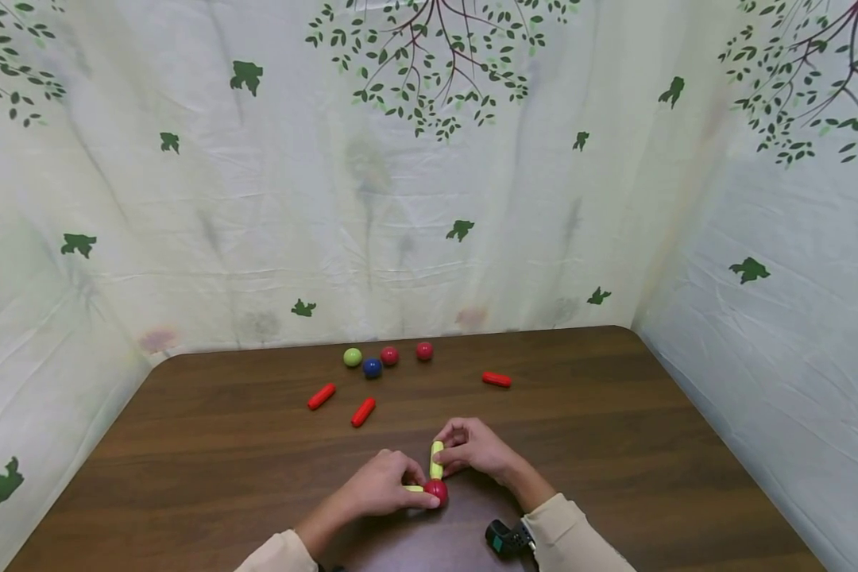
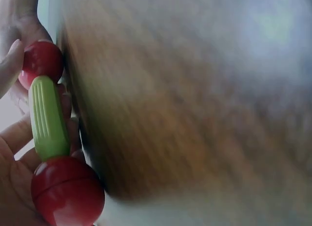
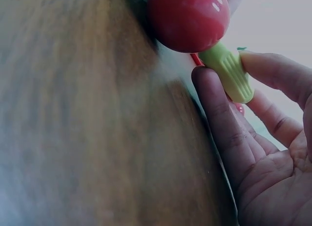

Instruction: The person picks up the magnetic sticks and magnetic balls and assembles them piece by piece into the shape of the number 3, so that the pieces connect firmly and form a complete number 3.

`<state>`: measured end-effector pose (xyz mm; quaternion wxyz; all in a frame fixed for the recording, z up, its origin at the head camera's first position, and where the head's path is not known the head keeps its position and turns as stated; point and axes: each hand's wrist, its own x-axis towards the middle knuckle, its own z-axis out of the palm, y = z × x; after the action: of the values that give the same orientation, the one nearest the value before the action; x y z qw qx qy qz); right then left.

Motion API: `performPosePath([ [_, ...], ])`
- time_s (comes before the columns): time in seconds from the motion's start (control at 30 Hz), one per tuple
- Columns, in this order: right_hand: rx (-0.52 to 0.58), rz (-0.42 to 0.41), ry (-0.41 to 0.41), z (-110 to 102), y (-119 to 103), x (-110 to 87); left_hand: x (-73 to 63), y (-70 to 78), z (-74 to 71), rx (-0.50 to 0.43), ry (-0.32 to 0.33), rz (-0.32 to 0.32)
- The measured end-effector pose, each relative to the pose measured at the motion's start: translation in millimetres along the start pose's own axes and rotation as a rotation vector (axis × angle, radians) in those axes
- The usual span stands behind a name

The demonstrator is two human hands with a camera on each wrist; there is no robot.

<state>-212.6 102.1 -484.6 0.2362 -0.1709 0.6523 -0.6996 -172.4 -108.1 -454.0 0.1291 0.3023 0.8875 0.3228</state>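
Observation:
Near the table's front my left hand (image 1: 386,481) grips a red ball (image 1: 437,492), its thumb on the ball's near side. From that ball a yellow-green ribbed rod (image 2: 48,119) runs back under the left palm to a second red ball (image 2: 68,192), which the left hand hides in the head view. Another yellow-green rod (image 1: 437,459) points away from the first ball, its near end against it. My right hand (image 1: 482,453) pinches this rod between thumb and fingers. In the right wrist view its free end (image 3: 239,92) sticks out between the fingertips.
Farther back on the brown table (image 1: 186,477) lie a green ball (image 1: 353,357), a blue ball (image 1: 372,368) and two red balls (image 1: 389,356). Three red rods (image 1: 363,412) lie nearer and to the right. A leaf-printed cloth (image 1: 400,278) hangs behind the table.

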Motion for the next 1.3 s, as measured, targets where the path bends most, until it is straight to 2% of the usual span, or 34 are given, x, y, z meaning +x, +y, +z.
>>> performPosePath([
  [0.1,-0.009,0.005,-0.001,0.0,0.3,0.5,0.1,2.5,2.0,0.004,0.025,-0.044],
  [0.4,-0.025,0.014,-0.018,-2.6,-0.5,3.9,1.3,4.0,2.9,0.008,0.044,-0.067],
  [1.0,-0.020,0.045,-0.085,-3.2,-1.4,12.6,3.5,-0.4,4.1,0.003,0.054,-0.013],
  [1.3,-0.026,0.036,-0.081,-4.1,-0.5,12.9,5.4,-2.2,3.1,-0.024,0.043,-0.042],
])
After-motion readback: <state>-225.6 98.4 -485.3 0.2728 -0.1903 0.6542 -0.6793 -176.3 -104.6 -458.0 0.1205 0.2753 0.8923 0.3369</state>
